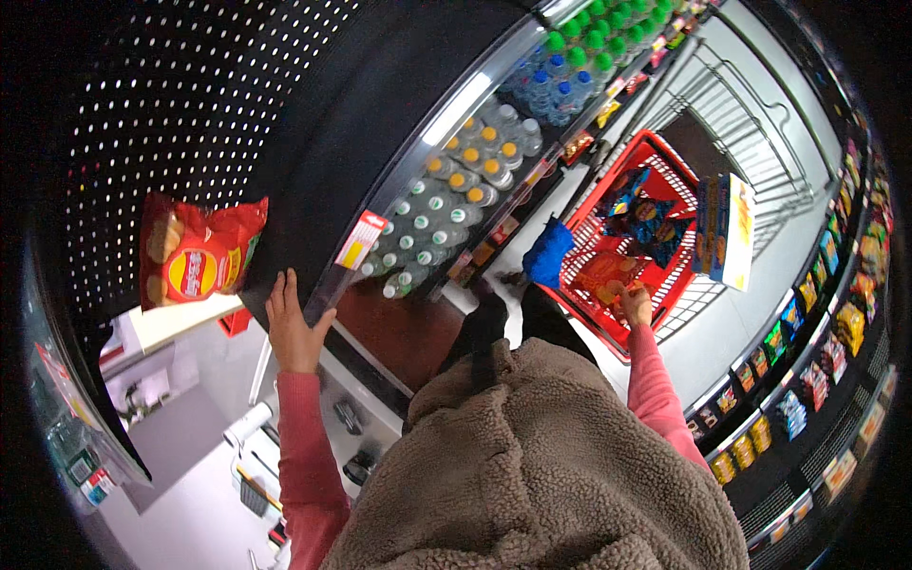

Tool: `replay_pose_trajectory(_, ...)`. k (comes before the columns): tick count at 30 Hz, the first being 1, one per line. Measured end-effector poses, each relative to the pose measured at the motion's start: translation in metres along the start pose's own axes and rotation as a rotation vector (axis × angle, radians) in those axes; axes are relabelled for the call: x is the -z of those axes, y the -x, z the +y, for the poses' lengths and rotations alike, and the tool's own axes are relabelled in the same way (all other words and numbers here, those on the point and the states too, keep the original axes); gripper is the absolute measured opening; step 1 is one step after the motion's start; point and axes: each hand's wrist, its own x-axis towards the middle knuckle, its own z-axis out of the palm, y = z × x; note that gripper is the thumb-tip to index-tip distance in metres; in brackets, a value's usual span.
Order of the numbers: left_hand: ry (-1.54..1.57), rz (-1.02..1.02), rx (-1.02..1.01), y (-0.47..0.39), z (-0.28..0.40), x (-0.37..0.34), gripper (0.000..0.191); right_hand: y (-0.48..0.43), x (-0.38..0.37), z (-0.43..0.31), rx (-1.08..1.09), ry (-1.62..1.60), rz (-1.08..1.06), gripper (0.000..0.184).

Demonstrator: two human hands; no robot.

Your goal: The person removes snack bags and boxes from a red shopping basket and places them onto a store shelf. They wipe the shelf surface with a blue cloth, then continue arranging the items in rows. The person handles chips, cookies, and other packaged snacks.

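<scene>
My left hand (293, 328) rests with fingers spread on the edge of a black shelf (285, 235) and holds nothing. Just beyond its fingertips, a red bag of potato chips (203, 249) stands against the perforated back panel. On the other side, my right hand (633, 305) reaches over the rim of a red plastic shopping basket (680, 167). Its fingers are closed on the edge of a red chip bag (602, 274) lying inside. Several dark blue snack bags (645, 217) fill the basket's far part.
Bottled drinks (456, 178) stand in rows on a lower shelf. A metal wire cart (741, 121) is beside the basket, with blue and white boxes (723, 231) nearby. A bright blue object (548, 253) is at the basket's near side. Snack shelves (805, 342) line the right.
</scene>
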Motion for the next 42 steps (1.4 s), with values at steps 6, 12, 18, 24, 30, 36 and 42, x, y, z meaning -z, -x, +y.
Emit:
replay_pose_trajectory(6, -0.054, -0.035, 0.030, 0.000, 0.003, 0.001, 0.098, -0.007, 0.002, -0.013, -0.040, 0.162, -0.096, 0.046)
replay_pose_trajectory(12, -0.034, -0.080, 0.083, -0.001, 0.005, 0.004, 0.098, -0.025, -0.003, -0.003, 0.061, 0.328, -0.107, 0.061)
replay_pose_trajectory(18, -0.026, -0.093, 0.124, -0.002, 0.010, 0.004, 0.097, -0.030, -0.002, -0.006, 0.043, 0.223, -0.113, 0.054)
replay_pose_trajectory(24, -0.005, -0.059, 0.096, -0.001, 0.009, 0.004, 0.096, -0.047, -0.018, 0.016, 0.311, 0.352, -0.063, 0.048)
replay_pose_trajectory(30, -0.039, -0.073, 0.097, -0.003, 0.009, 0.006, 0.098, -0.002, 0.024, -0.026, 0.356, 0.079, 0.007, 0.034)
replay_pose_trajectory(36, -0.008, -0.035, 0.066, 0.000, 0.005, 0.004, 0.097, 0.086, 0.108, -0.124, 0.512, 0.216, 0.088, 0.027)
replay_pose_trajectory(42, 0.221, 0.138, -0.011, 0.001, 0.013, 0.017, 0.088, 0.169, 0.170, -0.222, 0.744, 0.016, 0.118, 0.015)
